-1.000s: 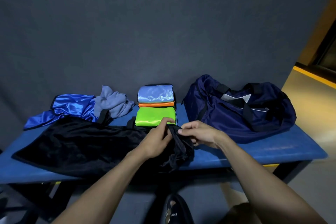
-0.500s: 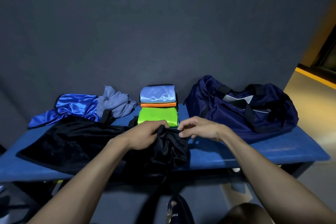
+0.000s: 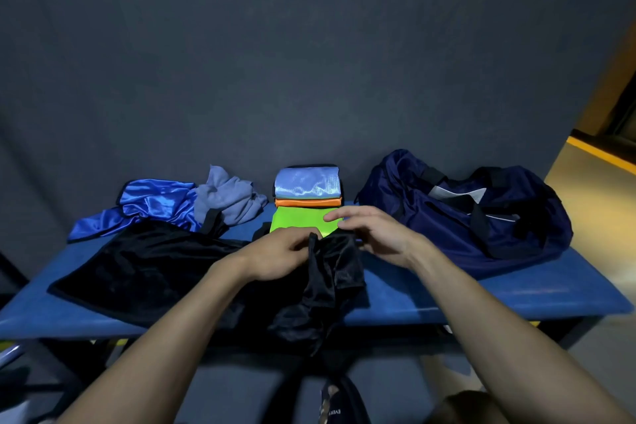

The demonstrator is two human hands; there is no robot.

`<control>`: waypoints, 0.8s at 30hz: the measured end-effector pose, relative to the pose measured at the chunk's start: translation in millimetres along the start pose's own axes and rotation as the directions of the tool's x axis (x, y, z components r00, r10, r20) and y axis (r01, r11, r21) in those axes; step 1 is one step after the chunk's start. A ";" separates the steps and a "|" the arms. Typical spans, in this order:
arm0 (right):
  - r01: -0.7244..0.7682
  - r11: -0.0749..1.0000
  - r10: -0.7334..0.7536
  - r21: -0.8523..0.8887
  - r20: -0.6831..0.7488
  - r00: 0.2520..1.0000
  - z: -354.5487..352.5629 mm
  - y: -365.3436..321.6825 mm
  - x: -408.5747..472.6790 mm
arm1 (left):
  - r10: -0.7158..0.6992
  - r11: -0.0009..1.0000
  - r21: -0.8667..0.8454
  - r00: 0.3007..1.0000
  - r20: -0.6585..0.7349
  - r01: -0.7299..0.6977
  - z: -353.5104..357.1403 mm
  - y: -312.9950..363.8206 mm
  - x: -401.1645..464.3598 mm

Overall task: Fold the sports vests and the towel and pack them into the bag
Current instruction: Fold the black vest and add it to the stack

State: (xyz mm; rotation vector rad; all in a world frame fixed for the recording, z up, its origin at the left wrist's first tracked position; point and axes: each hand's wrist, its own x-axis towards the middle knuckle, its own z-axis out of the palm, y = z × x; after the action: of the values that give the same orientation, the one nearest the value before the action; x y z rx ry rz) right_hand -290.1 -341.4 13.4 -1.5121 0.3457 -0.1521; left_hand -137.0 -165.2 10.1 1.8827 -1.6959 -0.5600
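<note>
Black satin, the vest (image 3: pixel 179 272) lies long-ways across the tabletop (image 3: pixel 481 289), stretching leftward from the hands. The left hand (image 3: pixel 278 253) pinches its bunched right end; the right hand (image 3: pixel 375 234), fingers loose and empty, hovers just beside it.

Bare forearms (image 3: pixel 165 330) — sleeveless (both)
</note>
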 end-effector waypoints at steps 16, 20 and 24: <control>-0.164 0.771 0.038 -0.615 -0.213 0.976 -42.6 11.9 -43.0 | 0.001 0.999 -0.041 0.990 -0.141 -0.007 36.4 17.6 43.0; -0.193 0.786 0.021 -0.587 -0.286 0.958 -35.4 25.9 -36.3 | 0.044 0.998 0.043 0.993 -0.108 -0.040 49.7 18.3 51.7; -0.095 0.851 -0.134 -0.517 -0.389 0.911 -31.7 47.0 -32.8 | 0.069 0.997 0.027 0.989 -0.134 -0.066 61.7 10.3 58.0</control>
State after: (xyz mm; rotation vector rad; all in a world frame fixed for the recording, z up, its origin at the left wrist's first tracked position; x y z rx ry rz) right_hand -336.4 -358.4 -29.7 -2.0324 0.7612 -0.4271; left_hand -176.7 -230.5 -27.8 1.8277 -1.6769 -0.3801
